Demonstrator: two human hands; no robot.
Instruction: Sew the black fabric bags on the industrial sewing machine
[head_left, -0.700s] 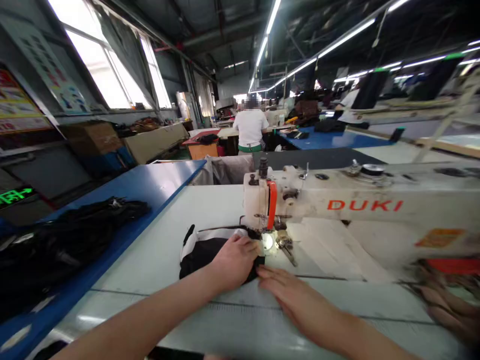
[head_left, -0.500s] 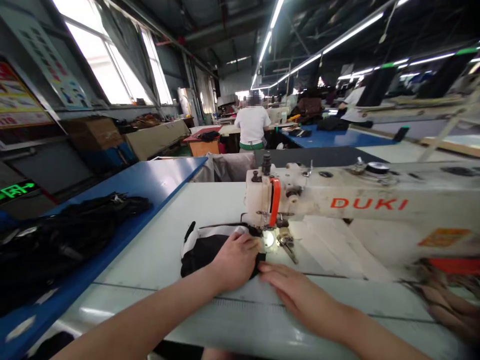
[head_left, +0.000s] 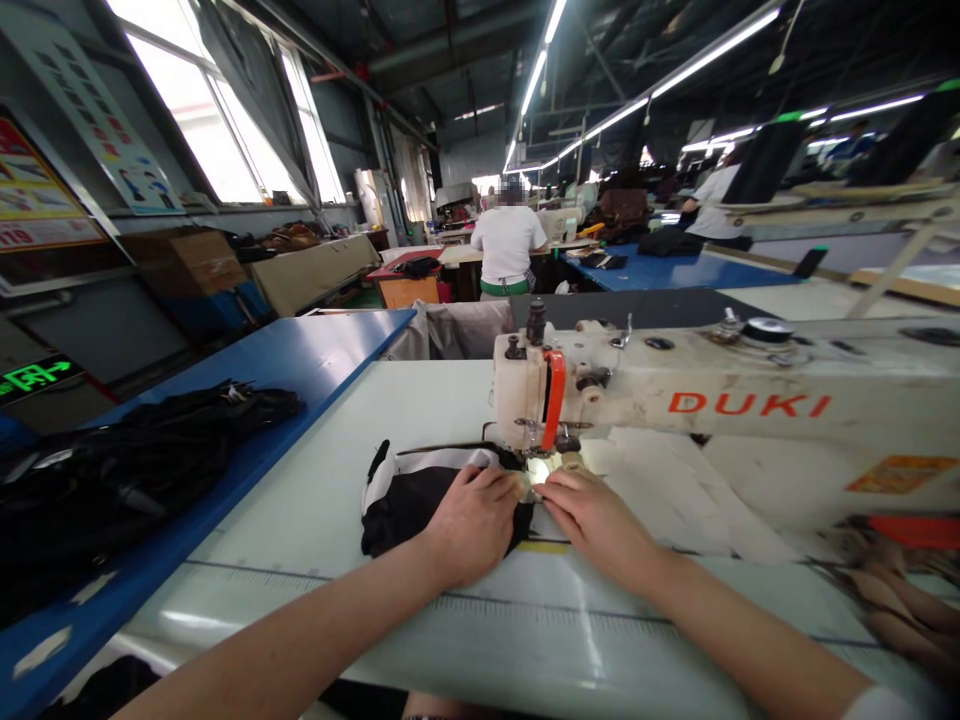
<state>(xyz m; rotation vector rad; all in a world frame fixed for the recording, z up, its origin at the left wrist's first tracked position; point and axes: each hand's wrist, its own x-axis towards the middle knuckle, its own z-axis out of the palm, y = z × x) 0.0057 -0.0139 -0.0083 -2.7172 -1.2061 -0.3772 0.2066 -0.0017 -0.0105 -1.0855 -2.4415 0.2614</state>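
Note:
A black fabric piece (head_left: 411, 508) with a white strip along its far and left edges lies on the pale sewing table (head_left: 315, 600), its right end at the needle area of a sewing machine (head_left: 600, 375). Over that right end is my left hand (head_left: 480, 520), fingers bent and gripping the cloth. My right hand (head_left: 600, 515) is just right of it, fingertips pinched together at the fabric's edge beside the lit presser foot. What lies between those fingertips is mostly hidden. The two hands nearly touch.
Dark garments (head_left: 150, 460) are heaped on the blue table (head_left: 330, 350) at left. White sheets (head_left: 667, 490) lie under the machine arm. Brown material (head_left: 900, 600) sits at the right edge. Ahead, a person in a white shirt (head_left: 506, 245) faces away.
My right hand has moved forward, from the fabric's near corner up to the presser foot. A yellow mark on the table now shows. My left hand and the fabric stay nearly in place.

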